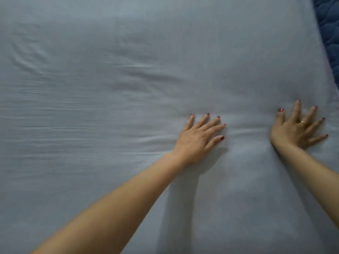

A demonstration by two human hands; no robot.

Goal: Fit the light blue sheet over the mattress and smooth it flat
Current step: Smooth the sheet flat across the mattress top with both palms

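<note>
Bed under light blue sheet (128, 88), creased left; my left hand (199, 137), right hand (297, 130) flat, fingers spread, holding nothing; advise sweeping outward

- A plain light blue sheet (128, 88) is seen across nearly the whole frame.
- Dark blue quilted fabric (330, 24) is shown at the upper right.
- Red-painted nails (222, 138) are seen on both hands.
- A gold ring (303, 122) is worn at the right.

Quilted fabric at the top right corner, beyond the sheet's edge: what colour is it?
Dark blue, with stitched quilting lines; the quilted fabric shows in the head view.
</note>
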